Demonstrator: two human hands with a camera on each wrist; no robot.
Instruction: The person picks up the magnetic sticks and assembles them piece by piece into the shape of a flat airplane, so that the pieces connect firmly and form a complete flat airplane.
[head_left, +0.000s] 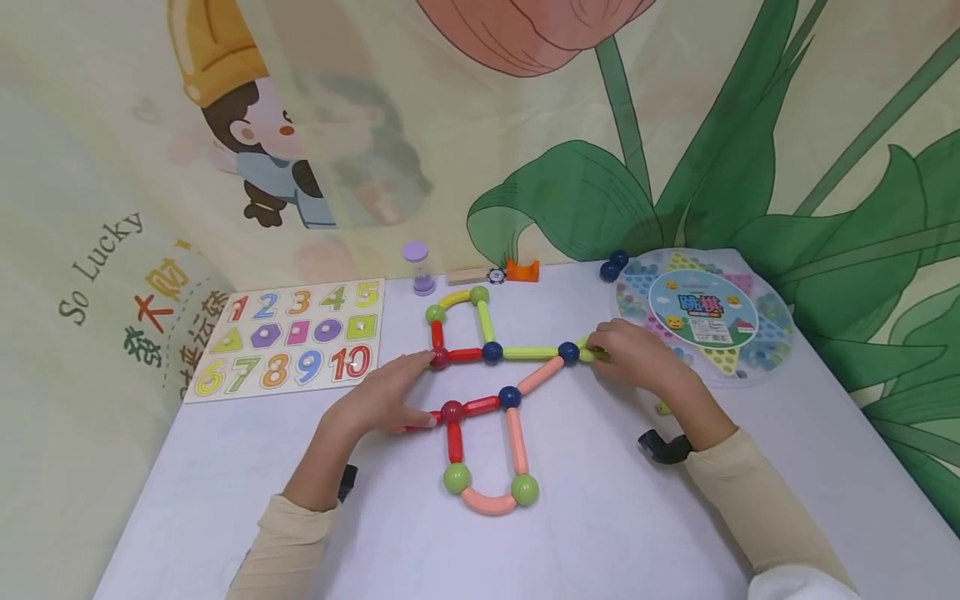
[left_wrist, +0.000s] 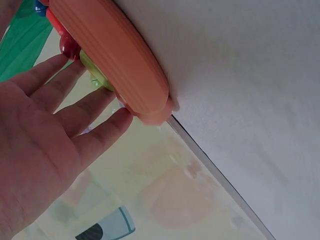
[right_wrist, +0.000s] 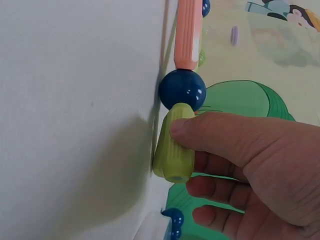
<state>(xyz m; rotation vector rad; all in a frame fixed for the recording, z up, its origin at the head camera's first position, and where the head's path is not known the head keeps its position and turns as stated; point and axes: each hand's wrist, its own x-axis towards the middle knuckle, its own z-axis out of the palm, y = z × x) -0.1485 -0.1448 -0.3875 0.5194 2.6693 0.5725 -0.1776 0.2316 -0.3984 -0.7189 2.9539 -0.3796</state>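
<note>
Balls and magnetic rods form a figure of two loops. My right hand (head_left: pixel 633 354) pinches a yellow-green rod (right_wrist: pixel 176 157) whose end meets a blue ball (right_wrist: pixel 182 90); the thumb lies along it. From that ball a straight green rod (head_left: pixel 529 353) and a pink rod (head_left: pixel 542 376) run leftward. My left hand (head_left: pixel 378 396) rests at the figure's left side, fingers extended. Its fingertips touch the upper red ball (head_left: pixel 439 358), and its thumb is by a red rod (head_left: pixel 429 420) joined to the lower red ball (head_left: pixel 453 412). A large orange rod (left_wrist: pixel 117 60) fills the left wrist view's top.
A number board (head_left: pixel 288 342) lies at the left. Behind the figure stand a purple sand timer (head_left: pixel 422 271) and an orange piece (head_left: pixel 522 271). At right back are blue balls (head_left: pixel 613 265) and a round game box (head_left: pixel 705 312). A loose green piece (head_left: pixel 663 408) lies beneath my right forearm.
</note>
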